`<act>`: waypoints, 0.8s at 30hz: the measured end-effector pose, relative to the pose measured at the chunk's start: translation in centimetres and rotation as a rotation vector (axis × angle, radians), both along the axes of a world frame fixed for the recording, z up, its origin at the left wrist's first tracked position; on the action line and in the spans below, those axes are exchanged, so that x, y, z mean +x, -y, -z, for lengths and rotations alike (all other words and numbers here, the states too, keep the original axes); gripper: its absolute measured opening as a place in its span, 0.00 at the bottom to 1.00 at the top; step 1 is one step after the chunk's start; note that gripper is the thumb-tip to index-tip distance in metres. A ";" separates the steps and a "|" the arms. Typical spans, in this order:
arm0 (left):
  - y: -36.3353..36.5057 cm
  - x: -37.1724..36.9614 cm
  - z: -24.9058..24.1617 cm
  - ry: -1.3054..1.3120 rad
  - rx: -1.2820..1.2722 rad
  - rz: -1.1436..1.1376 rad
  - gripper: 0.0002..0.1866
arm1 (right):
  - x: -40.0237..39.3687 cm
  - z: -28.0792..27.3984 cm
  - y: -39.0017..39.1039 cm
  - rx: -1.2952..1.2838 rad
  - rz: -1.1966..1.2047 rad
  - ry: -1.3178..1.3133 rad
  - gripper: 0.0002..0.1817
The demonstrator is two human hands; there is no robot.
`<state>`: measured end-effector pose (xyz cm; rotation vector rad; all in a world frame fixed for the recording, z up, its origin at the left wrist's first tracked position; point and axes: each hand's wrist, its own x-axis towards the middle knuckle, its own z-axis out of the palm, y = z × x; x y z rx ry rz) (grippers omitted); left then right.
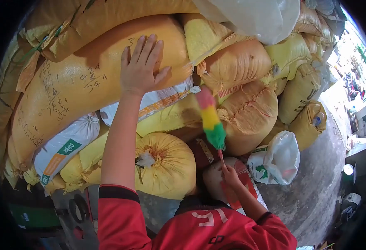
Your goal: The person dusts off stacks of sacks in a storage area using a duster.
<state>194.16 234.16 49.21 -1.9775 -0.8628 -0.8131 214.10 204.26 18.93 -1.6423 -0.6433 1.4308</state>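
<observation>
My left hand (pixel 143 68) lies flat on a large, bulging orange-yellow sack (pixel 87 79), fingers spread and pointing up. Handwritten figures in dark ink cover parts of that sack. Lower right, my right hand (pixel 231 176) is closed around the thin handle of a fluffy duster (pixel 211 121) banded pink, yellow and green. The duster points upward, its slightly blurred pink tip overlapping the stacked sacks. Beside its head sits a rounded orange sack (pixel 251 116) with a gathered seam. A tied yellow sack (pixel 166 166) stands between my two arms.
More filled sacks are piled ahead, with a white plastic sheet (pixel 262 18) at the top. A white sack with a green label (pixel 66 152) lies at left. An open white bag (pixel 281 158) stands on the concrete floor (pixel 304 204) at right. Clutter lines the bright far right side.
</observation>
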 end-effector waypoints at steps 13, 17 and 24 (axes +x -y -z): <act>0.0 0.0 0.0 -0.028 0.025 -0.013 0.33 | -4.3 -6.5 -13.5 0.174 0.562 -1.437 0.13; -0.1 -0.1 0.0 -0.027 0.051 -0.006 0.33 | -5.7 -3.9 -12.1 0.155 0.490 -1.616 0.15; -0.1 0.2 0.1 -0.036 0.044 -0.019 0.32 | -6.8 -1.0 -4.9 -0.025 0.421 -1.512 0.15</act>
